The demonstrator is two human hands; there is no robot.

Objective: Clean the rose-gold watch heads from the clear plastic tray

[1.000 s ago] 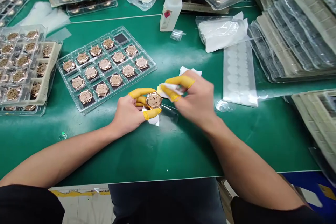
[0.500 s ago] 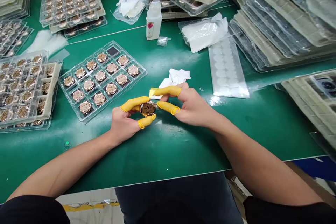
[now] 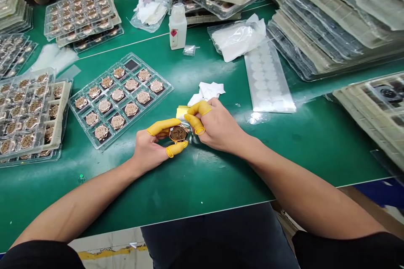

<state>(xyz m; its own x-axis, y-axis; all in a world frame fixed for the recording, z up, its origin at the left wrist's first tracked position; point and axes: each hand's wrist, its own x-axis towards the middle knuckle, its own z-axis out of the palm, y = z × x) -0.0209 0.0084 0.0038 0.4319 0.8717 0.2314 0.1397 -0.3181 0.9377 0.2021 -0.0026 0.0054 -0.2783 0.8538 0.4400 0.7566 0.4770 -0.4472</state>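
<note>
While the left hand [image 3: 149, 148] grips a round rose-gold metal watch case [image 3: 178, 133] by its rim, just nearer than the right corner of the clear plastic tray [image 3: 131, 65], the head view shows the right hand [image 3: 217, 128] with yellow-covered fingertips [image 3: 193, 122] drawn closer together. Whether they pinch the yellow-and-white piece [image 3: 181, 112] just beyond, I cannot tell; rubbing seems to have given way to finer handling.

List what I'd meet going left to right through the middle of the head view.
Stacked watch trays, single clear tray, held watch case, right hand, sheet with white circles, beige trays at the right edge.
</note>
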